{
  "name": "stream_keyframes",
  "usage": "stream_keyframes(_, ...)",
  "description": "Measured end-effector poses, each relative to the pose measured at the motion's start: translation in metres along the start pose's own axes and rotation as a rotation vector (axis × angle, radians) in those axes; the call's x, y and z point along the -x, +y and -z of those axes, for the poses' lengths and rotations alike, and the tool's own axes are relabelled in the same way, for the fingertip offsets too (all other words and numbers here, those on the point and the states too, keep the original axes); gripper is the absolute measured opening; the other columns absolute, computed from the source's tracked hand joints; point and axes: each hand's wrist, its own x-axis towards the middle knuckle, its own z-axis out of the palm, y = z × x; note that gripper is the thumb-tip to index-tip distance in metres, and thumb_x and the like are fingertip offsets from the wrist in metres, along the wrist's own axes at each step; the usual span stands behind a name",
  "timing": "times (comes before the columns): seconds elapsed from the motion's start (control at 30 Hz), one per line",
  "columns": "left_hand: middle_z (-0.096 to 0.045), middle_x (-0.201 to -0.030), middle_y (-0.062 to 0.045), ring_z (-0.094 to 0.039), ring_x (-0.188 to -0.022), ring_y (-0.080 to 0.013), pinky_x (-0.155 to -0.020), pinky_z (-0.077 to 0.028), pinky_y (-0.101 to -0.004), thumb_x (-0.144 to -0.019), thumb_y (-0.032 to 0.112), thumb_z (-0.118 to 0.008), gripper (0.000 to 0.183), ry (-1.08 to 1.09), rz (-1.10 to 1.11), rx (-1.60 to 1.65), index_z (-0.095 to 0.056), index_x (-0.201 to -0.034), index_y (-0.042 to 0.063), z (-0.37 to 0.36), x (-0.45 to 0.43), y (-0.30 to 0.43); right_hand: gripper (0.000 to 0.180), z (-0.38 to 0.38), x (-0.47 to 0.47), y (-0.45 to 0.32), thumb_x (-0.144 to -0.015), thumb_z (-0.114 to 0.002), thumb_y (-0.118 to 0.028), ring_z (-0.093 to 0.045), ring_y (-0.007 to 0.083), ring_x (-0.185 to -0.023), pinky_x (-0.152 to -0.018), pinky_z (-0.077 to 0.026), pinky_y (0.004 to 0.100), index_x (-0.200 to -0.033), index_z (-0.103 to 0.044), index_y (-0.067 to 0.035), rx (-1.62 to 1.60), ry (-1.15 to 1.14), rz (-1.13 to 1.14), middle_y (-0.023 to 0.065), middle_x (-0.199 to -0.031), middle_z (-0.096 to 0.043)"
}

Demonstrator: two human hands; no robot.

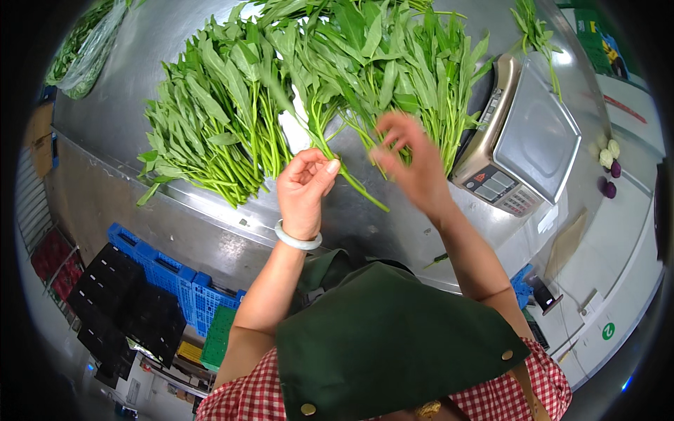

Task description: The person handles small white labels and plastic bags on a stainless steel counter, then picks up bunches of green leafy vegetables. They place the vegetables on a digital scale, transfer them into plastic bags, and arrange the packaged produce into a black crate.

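Between its thumb and fingers, my left hand (307, 181) pinches a green water spinach stem (363, 193), whose cut end points down and right over the steel table. A pale bangle (297, 238) is on that wrist. My right hand (408, 160), blurred, is raised to the right of the stem with its fingers spread and partly curled; no held item shows in it. A large heap of leafy stems (210, 116) lies left of and beyond my left hand. More leafy stems (395, 73) lie beyond my right hand, cut ends towards me.
A digital scale (539, 126) with a metal pan stands at the right, some leafy stems (534, 31) hanging over its far edge. A plastic bag of greens (89, 58) lies at the far left. Blue plastic crates (166, 276) and black crates (113, 300) stand beyond the table's near edge (195, 237).
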Motion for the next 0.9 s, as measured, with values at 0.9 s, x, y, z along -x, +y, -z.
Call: stream_keyframes(0.9,-0.061,-0.064,-0.001,-0.048,-0.046,-0.0066,-0.041,-0.035,-0.0229,-0.09,0.009,-0.066,0.019,0.114,-0.039,-0.903,-0.054,-0.104,0.002,-0.021,-0.073,-0.089,0.026,-0.015,0.024,0.075,-0.08,-0.071,-0.026,-0.064,0.0277,-0.062,-0.054,-0.05,0.0391,-0.076,-0.056,-0.006,0.833,-0.036,-0.044,0.0096,-0.076,-0.064)
